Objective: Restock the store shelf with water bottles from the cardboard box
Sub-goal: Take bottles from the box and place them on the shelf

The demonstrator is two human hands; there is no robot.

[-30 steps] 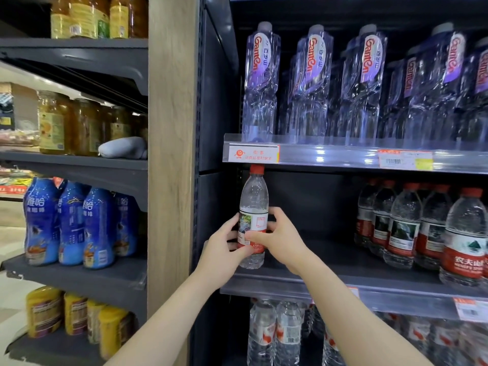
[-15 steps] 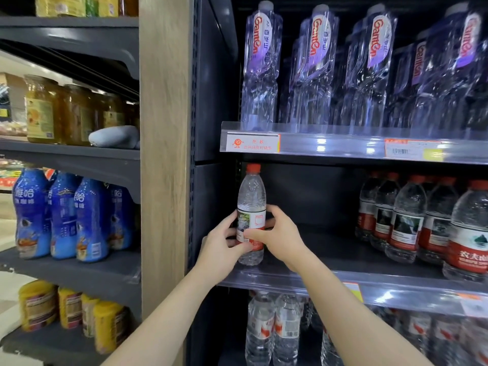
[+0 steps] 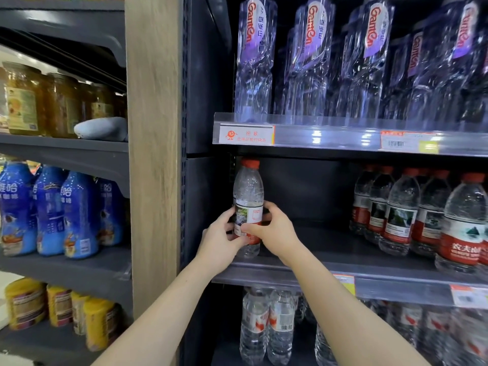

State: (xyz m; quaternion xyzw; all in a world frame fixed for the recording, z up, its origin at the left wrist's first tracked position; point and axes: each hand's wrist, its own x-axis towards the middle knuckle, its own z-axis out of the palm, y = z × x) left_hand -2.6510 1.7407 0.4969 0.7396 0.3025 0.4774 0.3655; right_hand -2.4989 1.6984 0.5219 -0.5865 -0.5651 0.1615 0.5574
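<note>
Both my hands meet round one water bottle (image 3: 248, 191). My left hand (image 3: 221, 239) curls its fingers against the left side of the label (image 3: 250, 215), and my right hand (image 3: 272, 233) wraps in from the right, thumb across the front. The bottle is upright at the left end of the middle shelf (image 3: 330, 249), near its front edge; I cannot tell whether its base touches down. Farther right, well apart, stands a row of red-capped bottles (image 3: 401, 210).

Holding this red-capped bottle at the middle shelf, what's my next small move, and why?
Probably push the water bottle back and let go: left hand and right hand both grip its label, it is upright near the shelf front, open space behind.
</note>
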